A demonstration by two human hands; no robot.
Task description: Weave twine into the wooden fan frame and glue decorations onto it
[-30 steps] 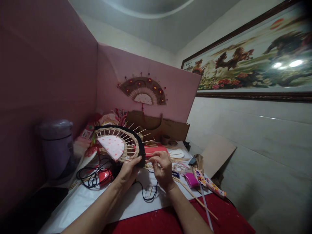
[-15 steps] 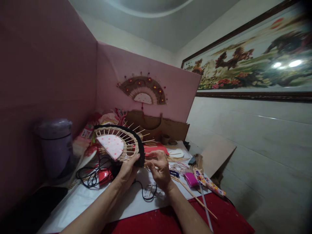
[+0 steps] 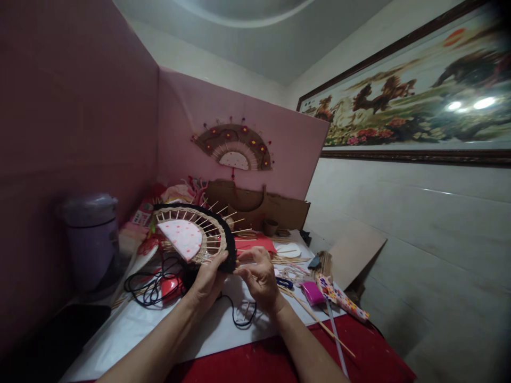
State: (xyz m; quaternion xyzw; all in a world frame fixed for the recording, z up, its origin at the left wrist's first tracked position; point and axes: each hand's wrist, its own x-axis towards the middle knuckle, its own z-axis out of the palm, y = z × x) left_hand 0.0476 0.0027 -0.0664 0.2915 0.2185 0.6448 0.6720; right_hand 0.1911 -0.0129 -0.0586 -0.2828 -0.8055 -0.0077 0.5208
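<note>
A half-round woven fan (image 3: 208, 224) of thin sticks and pale cord is held up over the table. It has a white half-disc with pink dots (image 3: 181, 239) at its middle and a thick black band (image 3: 227, 234) round the outside. Stick ends poke out past the band. My left hand (image 3: 209, 284) is closed on the fan's lower right end, thumb on the near face. Against the black band's end, my right hand (image 3: 257, 276) makes a pinch; what lies between its fingertips is hidden. Black cord (image 3: 239, 323) hangs below onto the white sheet.
Coiled black cord (image 3: 149, 287) and a red object (image 3: 171, 287) lie left of the fan. To the right are loose sticks (image 3: 315, 316), a pink packet (image 3: 312, 292) and a flowered glue gun (image 3: 343, 300). A finished fan (image 3: 235, 143) hangs on the pink board (image 3: 179, 127) behind.
My right hand has moved slightly left, its fingertips now right against the end of the black band. The left hand and the fan have hardly moved.
</note>
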